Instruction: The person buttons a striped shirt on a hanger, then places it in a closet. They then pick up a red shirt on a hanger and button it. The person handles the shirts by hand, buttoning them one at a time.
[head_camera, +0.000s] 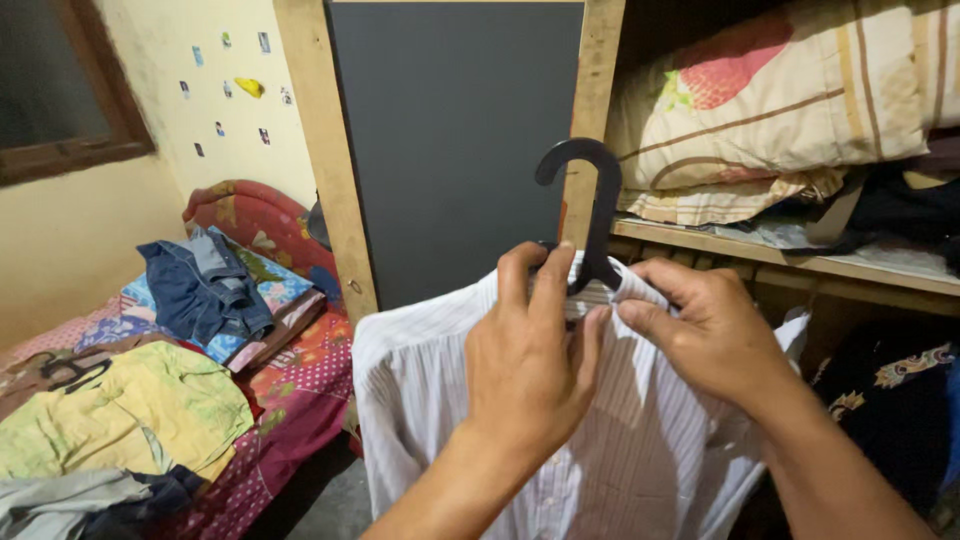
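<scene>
While held at the collar, shirt on hanger, left hand and right hand fingers pinched on fabric, wardrobe behind, pillows on shelf, clothes across bed.

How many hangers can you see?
2. One black hanger is inside the white striped shirt that both hands hold. Another black hanger lies on the clothes on the bed. More may hide under the piles.

Both forearms bare to the lower frame edge, no sleeves, watch, bracelet or rings visible; left hand and right hand ungloved, nails short and unpainted, knuckles creased.
</scene>
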